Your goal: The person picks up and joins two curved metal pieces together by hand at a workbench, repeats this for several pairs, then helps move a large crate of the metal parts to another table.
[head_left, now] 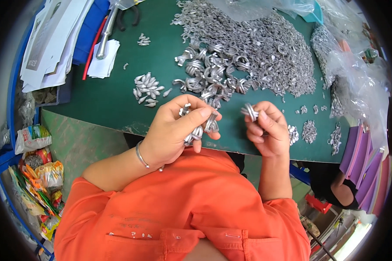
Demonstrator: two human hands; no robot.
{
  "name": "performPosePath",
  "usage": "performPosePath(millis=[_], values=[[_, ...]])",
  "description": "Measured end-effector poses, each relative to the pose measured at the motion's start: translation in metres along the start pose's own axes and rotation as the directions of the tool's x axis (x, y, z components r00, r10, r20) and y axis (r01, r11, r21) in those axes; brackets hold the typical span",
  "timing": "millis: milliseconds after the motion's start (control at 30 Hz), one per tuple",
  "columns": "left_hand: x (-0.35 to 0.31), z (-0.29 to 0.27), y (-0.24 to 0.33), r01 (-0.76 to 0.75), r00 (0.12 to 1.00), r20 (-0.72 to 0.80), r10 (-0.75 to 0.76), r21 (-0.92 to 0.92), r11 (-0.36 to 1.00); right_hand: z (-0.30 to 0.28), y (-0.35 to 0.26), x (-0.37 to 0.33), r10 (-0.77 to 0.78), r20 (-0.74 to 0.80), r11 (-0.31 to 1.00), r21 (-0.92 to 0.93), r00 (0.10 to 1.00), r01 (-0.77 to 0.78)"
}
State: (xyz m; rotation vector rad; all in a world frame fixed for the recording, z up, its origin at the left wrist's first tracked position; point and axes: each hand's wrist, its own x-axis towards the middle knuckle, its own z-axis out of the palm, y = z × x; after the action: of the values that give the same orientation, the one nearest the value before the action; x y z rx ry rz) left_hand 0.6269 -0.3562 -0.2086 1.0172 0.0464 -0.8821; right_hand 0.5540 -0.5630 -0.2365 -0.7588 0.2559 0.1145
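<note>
My left hand (178, 124) is closed around several curved, ribbed silver metal pieces (211, 122), some showing between the fingers and below the palm. In my right hand (268, 128), one ribbed silver metal piece (250, 112) is pinched between thumb and fingers, apart from the left hand. Just beyond both hands lies a heap of similar ribbed curved pieces (215, 71) on the green tabletop (104, 102). Behind it spreads a large pile of small silver metal parts (265, 48).
Teardrop-shaped silver pieces (148, 88) lie left, with a smaller cluster (143, 40) beyond. Little piles of parts (309, 131) sit right. Papers (52, 39), a metal-shafted tool (107, 32) and a blue bin (89, 35) stand far left; plastic bags (357, 82) crowd the right edge.
</note>
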Motion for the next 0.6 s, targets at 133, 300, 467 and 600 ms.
performPosePath(millis=[133, 300, 467, 600], values=[[-0.002, 0.001, 0.0, 0.065, 0.997, 0.037, -0.066, 0.044, 0.997, -0.004, 0.006, -0.002, 0.065, 0.098, 0.986, 0.149, 0.993, -0.079], [-0.005, -0.001, -0.003, 0.192, 0.974, 0.145, -0.177, -0.1, 0.976, 0.01, 0.013, -0.009, -0.132, 0.037, 0.988, -0.073, 0.991, 0.134], [-0.004, -0.002, -0.007, 0.29, 0.928, 0.26, -0.267, -0.053, 0.956, 0.051, 0.005, -0.011, -0.405, 0.435, 0.248, -0.795, 0.804, 0.554], [-0.004, -0.005, -0.009, 0.272, 0.932, 0.272, -0.24, -0.086, 0.959, 0.015, -0.009, 0.025, -0.623, 0.276, -0.164, -0.961, 0.732, 0.223]])
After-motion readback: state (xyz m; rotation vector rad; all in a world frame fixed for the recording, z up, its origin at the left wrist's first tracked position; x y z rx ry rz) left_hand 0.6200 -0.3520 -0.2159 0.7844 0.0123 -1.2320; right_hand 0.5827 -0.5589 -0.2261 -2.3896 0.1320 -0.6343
